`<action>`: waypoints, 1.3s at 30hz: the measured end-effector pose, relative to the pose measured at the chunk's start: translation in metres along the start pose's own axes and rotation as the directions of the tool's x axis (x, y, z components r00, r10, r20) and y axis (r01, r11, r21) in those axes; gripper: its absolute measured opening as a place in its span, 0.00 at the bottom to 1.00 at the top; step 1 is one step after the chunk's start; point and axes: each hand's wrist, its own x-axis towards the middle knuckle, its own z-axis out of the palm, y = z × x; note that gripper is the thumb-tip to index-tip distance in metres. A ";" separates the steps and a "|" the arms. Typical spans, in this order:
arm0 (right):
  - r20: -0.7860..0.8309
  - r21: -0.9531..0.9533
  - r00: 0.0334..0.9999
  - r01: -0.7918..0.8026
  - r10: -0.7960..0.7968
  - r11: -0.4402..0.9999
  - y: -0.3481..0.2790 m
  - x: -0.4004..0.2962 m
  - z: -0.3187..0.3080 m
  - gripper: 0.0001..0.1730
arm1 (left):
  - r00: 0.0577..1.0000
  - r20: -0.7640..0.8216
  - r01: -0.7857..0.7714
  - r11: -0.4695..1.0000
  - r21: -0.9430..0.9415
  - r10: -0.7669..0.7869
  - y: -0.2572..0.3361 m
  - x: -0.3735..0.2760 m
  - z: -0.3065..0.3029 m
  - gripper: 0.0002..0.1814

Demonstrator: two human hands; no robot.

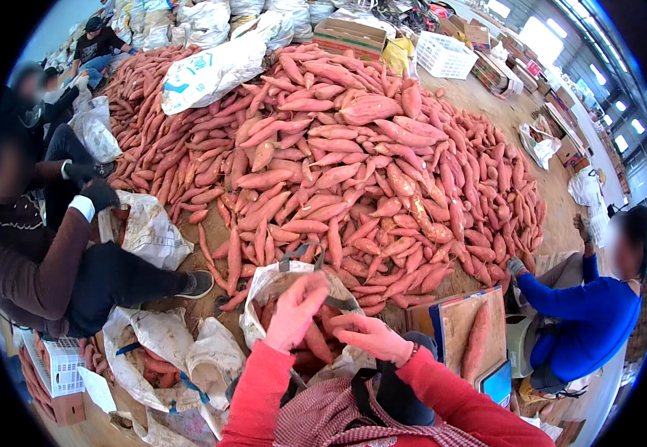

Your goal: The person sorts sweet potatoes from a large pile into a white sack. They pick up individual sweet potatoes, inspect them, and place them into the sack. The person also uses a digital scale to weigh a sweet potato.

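Both my hands, in light pinkish gloves below red sleeves, are above an opened white woven sack with grey handles. Inside the sack lie several red-skinned sweet potatoes. My left hand is raised over the sack's middle with its fingers bent; it holds nothing that I can see. My right hand hovers over the sack's right side, fingers curved and apart, with nothing seen in it. A large heap of sweet potatoes rises just beyond the sack. One long sweet potato lies on a cardboard-covered box at my right.
Co-workers sit at the left, one in a brown top, and at the right, one in blue. An open sack and a white plastic crate stand left of me. An empty-looking white crate stands behind the heap.
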 end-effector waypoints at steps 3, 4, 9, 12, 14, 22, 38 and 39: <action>-0.025 0.114 0.999 -0.031 0.034 0.993 -0.019 0.012 -0.032 0.23 | 0.991 -0.026 0.134 0.988 0.080 -0.133 -0.017 0.004 -0.004 0.23; -0.098 0.077 0.994 -0.036 0.044 0.996 -0.021 0.023 -0.050 0.23 | 0.992 -0.020 0.129 0.986 0.104 -0.128 -0.015 0.007 -0.002 0.23; -0.212 -0.291 0.932 0.228 -0.295 0.929 0.018 0.133 -0.144 0.22 | 0.994 -0.072 0.086 0.992 0.097 -0.080 -0.004 0.017 0.000 0.22; -0.360 -0.579 0.884 0.039 -0.299 0.814 0.032 0.212 -0.165 0.24 | 0.990 -0.091 0.106 0.994 0.011 -0.105 -0.004 0.023 0.000 0.22; -0.275 -0.798 0.848 0.061 -0.453 0.599 0.052 0.268 -0.187 0.24 | 0.986 -0.087 0.141 0.990 -0.017 -0.142 -0.001 0.028 0.001 0.21; -0.257 -0.964 0.869 -0.264 -0.422 0.043 0.070 0.356 -0.182 0.29 | 0.976 -0.119 0.172 0.982 -0.083 -0.181 0.004 0.031 -0.009 0.22; -0.177 0.739 0.941 -0.067 0.289 0.671 -0.056 0.129 -0.098 0.29 | 0.980 -0.187 0.021 0.976 -0.219 -0.063 0.015 0.034 -0.013 0.20; -0.112 0.776 0.952 -0.095 0.284 0.624 -0.047 0.122 -0.104 0.30 | 0.982 -0.181 0.022 0.977 -0.213 -0.061 0.017 0.034 -0.011 0.20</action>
